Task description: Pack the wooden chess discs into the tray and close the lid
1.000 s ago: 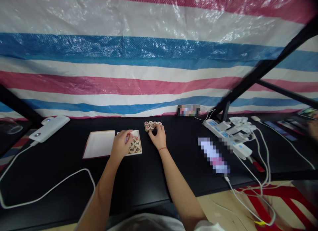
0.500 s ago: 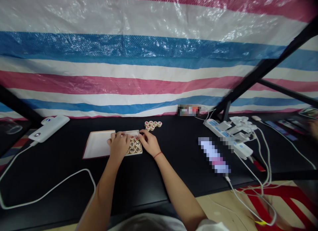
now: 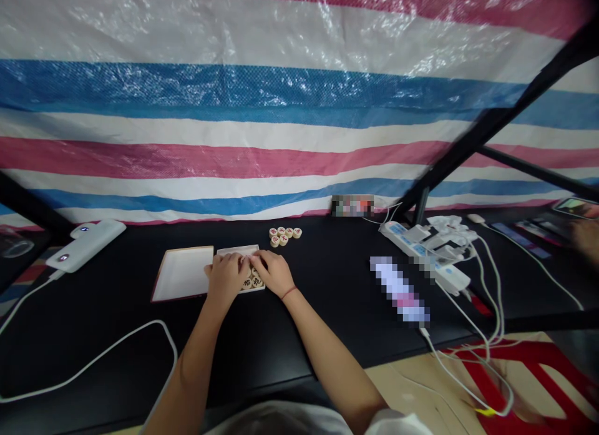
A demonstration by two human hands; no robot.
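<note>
Over the box, left hand and right hand half-hide round pieces; I can't tell if either's pinching any.

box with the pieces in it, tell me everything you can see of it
The box is shallow, angular and open-topped, with thin white walls, perhaps cardboard. It lies flat on the black table, right of the open lid. Round pieces with dark characters show in its near right part. The left hand covers its left part; the right hand reaches over its right edge. Whether either touches its walls is unclear.
</note>
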